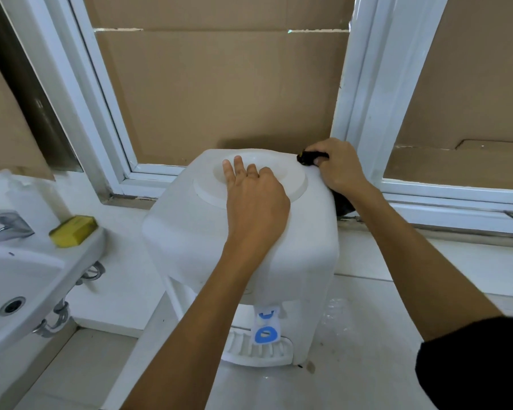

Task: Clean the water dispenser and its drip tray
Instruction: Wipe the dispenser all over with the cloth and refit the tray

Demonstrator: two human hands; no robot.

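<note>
A white tabletop water dispenser (240, 247) stands on the white floor at the centre of the scene, in front of a white-framed window (365, 93) whose panes are covered with brown cardboard (219, 93). The person's left hand (255, 199) rests on top of the dispenser, palm down, its grip wide: the fingers are straight and reach toward twelve o'clock into the round bottle well (293, 184), holding nothing. The right hand (338, 170) is at the dispenser's top back corner, at about two o'clock from the left hand, its fingers curled round a small black object (310, 156) pressed against the edge of the casing; what the object is cannot be told. A dark shape shows below that wrist, behind the dispenser. Low on the dispenser's front, at six o'clock, a tap with blue markings (267, 329) hangs over the white ribbed drip tray (249, 349), which sits in place at the base. At nine o'clock from the dispenser a white wall-hung sink (21, 279) carries a chrome faucet (3, 224) and a yellow sponge (73, 230) on its rim. A black sleeve (480, 368) shows at about four o'clock.
</note>
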